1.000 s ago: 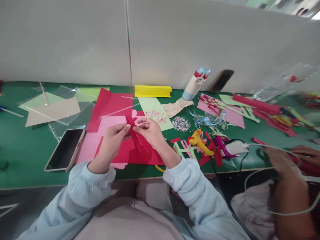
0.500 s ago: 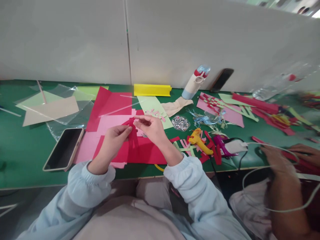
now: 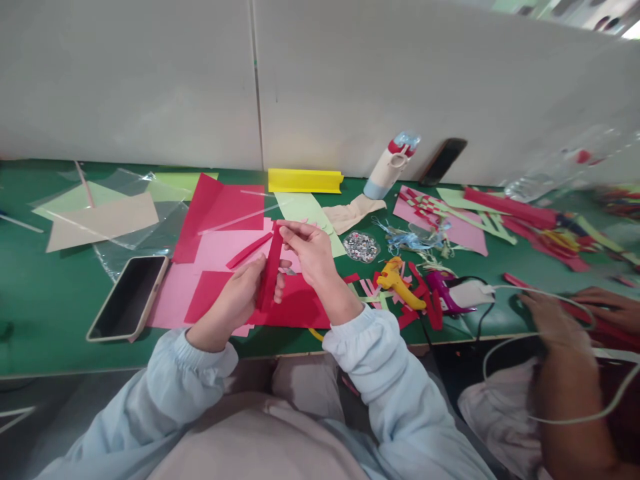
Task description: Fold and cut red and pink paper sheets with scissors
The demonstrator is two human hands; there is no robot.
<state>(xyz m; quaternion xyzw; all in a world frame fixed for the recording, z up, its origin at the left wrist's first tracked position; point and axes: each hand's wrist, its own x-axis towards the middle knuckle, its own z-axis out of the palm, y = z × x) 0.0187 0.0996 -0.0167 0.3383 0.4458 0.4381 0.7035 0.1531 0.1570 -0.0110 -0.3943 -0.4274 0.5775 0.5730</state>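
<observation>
A red paper strip (image 3: pixel 271 270) is held upright between my two hands. Its lower part lies in my left hand (image 3: pixel 240 293), whose thumb presses on it while fingertips show on the far side. At the strip's top end, my right hand (image 3: pixel 311 252) pinches it between thumb and fingers. Another narrow red strip (image 3: pixel 249 251) lies to the left on pink paper (image 3: pixel 210 250). Under the hands is a red sheet (image 3: pixel 305 300), and behind them a larger red sheet (image 3: pixel 235 207).
A phone (image 3: pixel 129 299) lies left of the papers. On the right are a yellow glue gun (image 3: pixel 400 283), paper scraps, a bag of small beads (image 3: pixel 361 247) and a white bottle (image 3: pixel 391 167). A co-worker's hands (image 3: pixel 555 313) are at far right, near a white cable (image 3: pixel 530 288).
The red strip, earlier bunched between both hands' fingertips, now stands straight. My left hand has moved down along it; a separate narrow red strip now shows on the pink paper.
</observation>
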